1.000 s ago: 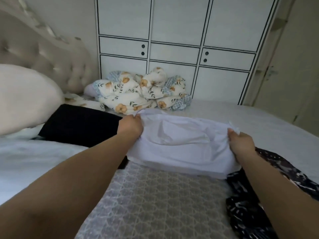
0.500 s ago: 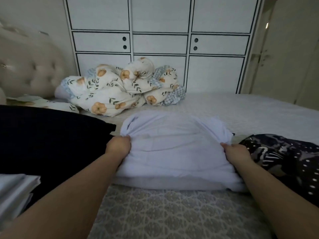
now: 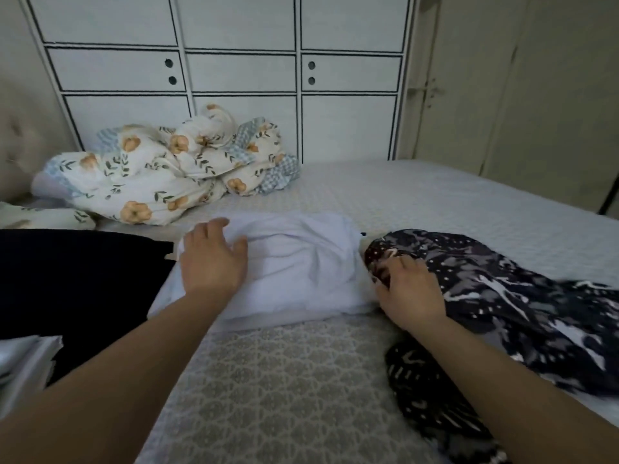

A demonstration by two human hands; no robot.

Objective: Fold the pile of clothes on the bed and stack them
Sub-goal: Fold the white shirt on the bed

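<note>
- At the far left of the bed lies a flat black cloth (image 3: 77, 279), smooth and matte.
- Just beside it, our left hand (image 3: 211, 262) rests flat, fingers spread, on the folded soft white garment (image 3: 294, 266), which runs long from side to side.
- Rightward, our right hand (image 3: 410, 289) curls its fingers into the crumpled black-and-white patterned garment (image 3: 502, 296) touching the white one; we judge this hand nearer the next piece to fold.

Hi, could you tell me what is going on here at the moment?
A person is folding clothes on a bed. The left hand rests flat on a folded white garment, fingers spread. The right hand is on the dark patterned garment beside it, fingers curled into the fabric. A black garment lies to the left.
</note>
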